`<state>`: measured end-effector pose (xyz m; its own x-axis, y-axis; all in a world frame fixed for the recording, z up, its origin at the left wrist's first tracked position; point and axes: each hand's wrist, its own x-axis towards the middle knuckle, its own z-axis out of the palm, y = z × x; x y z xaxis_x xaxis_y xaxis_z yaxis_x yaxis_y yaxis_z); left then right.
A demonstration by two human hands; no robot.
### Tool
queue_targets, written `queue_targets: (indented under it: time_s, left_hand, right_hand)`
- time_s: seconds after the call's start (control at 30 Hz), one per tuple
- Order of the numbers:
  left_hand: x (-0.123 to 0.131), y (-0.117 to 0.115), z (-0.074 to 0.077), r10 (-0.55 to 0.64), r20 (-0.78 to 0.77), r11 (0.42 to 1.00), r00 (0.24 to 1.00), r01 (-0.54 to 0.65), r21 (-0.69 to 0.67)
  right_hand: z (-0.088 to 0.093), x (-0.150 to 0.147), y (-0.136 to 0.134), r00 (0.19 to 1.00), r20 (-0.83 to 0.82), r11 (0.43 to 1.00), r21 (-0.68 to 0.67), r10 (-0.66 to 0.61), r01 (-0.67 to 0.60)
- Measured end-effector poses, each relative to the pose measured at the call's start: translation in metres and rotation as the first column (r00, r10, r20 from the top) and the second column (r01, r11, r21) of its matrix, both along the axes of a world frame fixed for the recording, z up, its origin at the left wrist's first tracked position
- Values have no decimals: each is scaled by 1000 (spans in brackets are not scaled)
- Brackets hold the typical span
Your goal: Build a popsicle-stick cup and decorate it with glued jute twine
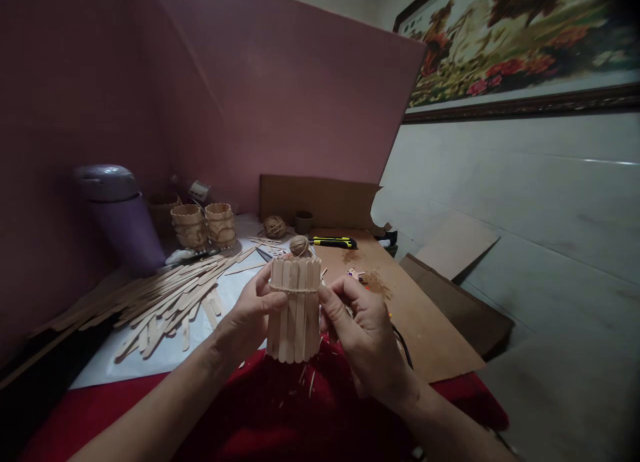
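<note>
The little stick cup point(295, 312), a ring of flat wooden sticks standing side by side, is held upright over the red cloth point(280, 409) on the person's lap, just in front of the table edge. The left hand point(250, 315) wraps its left side, thumb pressed on the front; the right hand point(363, 329) has its fingers curled, thumb and forefinger pinching the string point(295, 289) that bands the cup near the top. It looks light and stiff but easily crushed, so the sides below the band seem the safest hold. A ball of string point(299, 246) sits just behind its rim. Loose sticks point(165, 295) crowd the left, a knife point(334, 242) lies beyond, and the cardboard sheet point(430, 329) on the right offers open room.
</note>
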<state>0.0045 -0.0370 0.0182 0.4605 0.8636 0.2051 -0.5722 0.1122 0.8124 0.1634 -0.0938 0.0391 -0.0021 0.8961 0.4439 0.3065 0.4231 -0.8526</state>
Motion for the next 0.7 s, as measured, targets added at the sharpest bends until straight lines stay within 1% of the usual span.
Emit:
queue_targets:
  time_s: [0.2, 0.33, 0.57, 0.7]
  left_hand:
    - [-2, 0, -4, -48, 50, 999, 998, 49, -21]
    - [-2, 0, -4, -51, 64, 998, 997, 53, -32]
    - [-4, 1, -4, -77, 70, 996, 995, 80, -43]
    - [-4, 4, -6, -81, 84, 996, 993, 83, -28]
  right_hand:
    - [0, -3, 2, 1000, -11, 999, 13, -29, 29]
    - [-3, -2, 4, 998, -23, 998, 27, -52, 52]
    - [-5, 0, 5, 997, -69, 1000, -21, 16, -17]
    - [-7, -3, 3, 997, -82, 1000, 16, -2, 3]
